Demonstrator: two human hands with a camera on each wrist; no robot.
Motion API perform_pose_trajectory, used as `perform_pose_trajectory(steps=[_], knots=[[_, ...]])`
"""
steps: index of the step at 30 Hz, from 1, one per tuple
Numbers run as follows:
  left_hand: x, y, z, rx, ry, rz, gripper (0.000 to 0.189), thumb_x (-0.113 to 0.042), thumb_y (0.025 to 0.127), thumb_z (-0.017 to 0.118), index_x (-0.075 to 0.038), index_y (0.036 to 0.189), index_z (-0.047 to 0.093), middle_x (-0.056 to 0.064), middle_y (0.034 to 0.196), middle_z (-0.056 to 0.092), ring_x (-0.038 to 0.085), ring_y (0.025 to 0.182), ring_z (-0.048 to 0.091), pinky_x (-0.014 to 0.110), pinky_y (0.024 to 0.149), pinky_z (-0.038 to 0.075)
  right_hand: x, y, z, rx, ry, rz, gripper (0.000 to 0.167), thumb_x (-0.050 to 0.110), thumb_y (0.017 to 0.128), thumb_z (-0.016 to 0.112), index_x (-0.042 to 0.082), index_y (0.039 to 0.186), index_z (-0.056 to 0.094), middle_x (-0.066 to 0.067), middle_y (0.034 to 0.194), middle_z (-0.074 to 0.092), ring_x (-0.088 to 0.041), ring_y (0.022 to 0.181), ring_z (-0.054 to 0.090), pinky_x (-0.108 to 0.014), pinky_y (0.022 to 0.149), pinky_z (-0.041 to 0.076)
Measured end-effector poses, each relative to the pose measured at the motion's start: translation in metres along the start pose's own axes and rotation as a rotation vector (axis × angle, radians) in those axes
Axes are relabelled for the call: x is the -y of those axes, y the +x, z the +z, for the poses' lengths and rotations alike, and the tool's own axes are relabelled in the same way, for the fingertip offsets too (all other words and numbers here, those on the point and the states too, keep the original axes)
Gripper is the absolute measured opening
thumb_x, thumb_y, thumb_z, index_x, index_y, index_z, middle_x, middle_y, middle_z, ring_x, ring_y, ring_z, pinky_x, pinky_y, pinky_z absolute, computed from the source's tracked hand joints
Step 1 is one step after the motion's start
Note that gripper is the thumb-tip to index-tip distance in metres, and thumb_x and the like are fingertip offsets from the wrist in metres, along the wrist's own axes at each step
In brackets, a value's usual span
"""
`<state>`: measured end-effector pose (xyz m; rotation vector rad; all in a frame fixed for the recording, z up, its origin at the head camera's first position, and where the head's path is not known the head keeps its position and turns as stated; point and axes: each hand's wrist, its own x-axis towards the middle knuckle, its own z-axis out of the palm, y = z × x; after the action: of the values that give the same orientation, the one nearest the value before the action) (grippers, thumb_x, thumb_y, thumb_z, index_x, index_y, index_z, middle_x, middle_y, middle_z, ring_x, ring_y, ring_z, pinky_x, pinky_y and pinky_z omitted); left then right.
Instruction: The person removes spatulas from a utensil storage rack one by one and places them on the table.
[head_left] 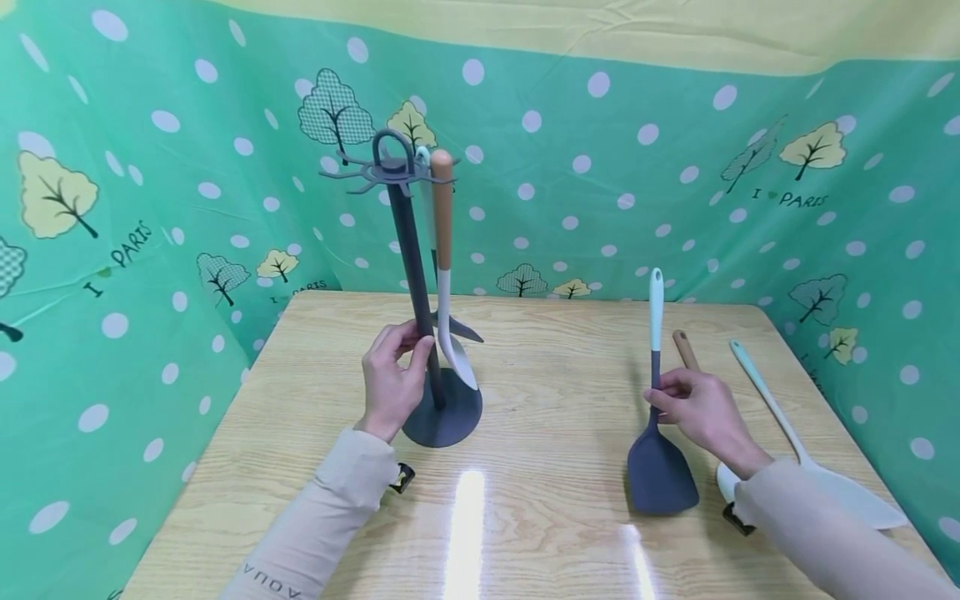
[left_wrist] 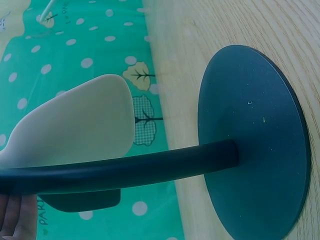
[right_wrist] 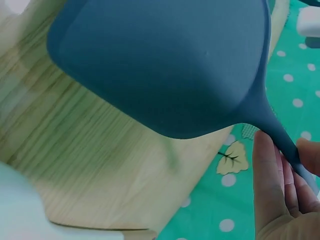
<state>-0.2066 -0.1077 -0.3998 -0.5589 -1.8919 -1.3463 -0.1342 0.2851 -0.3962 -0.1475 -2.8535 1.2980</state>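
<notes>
My left hand [head_left: 393, 375] grips the dark pole of a utensil stand [head_left: 411, 250], low down above its round base [head_left: 457, 421]. From the stand's hooked top hang a white spatula [left_wrist: 85, 125] with a wooden handle and, behind it, a dark-headed utensil [head_left: 465, 329] with a light blue handle, partly hidden by the pole. Off to the right, my right hand [head_left: 701, 408] pinches a turner [head_left: 660, 471] by its dark neck. This turner has a wide dark blade, held head down over the table, with its light blue handle pointing up.
Right of my right hand lies a white turner [head_left: 840, 492] with a mint handle. A wooden-handled utensil [head_left: 686, 350] lies beside it, mostly hidden under my hand and sleeve. Patterned green cloth [head_left: 570, 167] surrounds the back and sides of the wooden table [head_left: 555, 400].
</notes>
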Motion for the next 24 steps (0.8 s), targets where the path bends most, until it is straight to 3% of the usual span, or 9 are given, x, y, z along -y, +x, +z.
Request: perform_pose_trajectory(steps=[6,14,24], knots=[[-0.018,0.004,-0.002,-0.007,0.009,0.019,0.017,0.014,0.080,0.068,0.014,0.097,0.064,0.024,0.085,0.062,0.032,0.075,0.064,0.032,0.072,0.058,-0.009,0.002,-0.004,0.035,0.003,0.044,0.026,0.016,0.092,0.064,-0.006,0.105,0.059,-0.017,0.092,0.061,-0.021,0.074,0.068,-0.036,0.067,0.060],[0.005,-0.001,0.000,0.006,0.016,0.001,0.017,0.002,0.084,0.069,0.004,0.101,0.067,0.013,0.089,0.065,0.023,0.079,0.065,0.023,0.075,0.056,-0.018,0.004,-0.006,0.061,-0.019,0.092,0.027,0.016,0.091,0.065,-0.007,0.103,0.059,-0.016,0.088,0.060,-0.022,0.071,0.068,-0.037,0.065,0.060],[0.009,-0.002,0.000,0.017,0.005,-0.006,0.017,-0.001,0.086,0.069,0.003,0.103,0.067,0.012,0.090,0.064,0.023,0.079,0.064,0.021,0.076,0.055,-0.027,0.001,-0.008,0.114,-0.044,0.150,0.026,0.015,0.090,0.065,-0.007,0.102,0.058,-0.017,0.089,0.061,-0.022,0.070,0.067,-0.038,0.065,0.060]])
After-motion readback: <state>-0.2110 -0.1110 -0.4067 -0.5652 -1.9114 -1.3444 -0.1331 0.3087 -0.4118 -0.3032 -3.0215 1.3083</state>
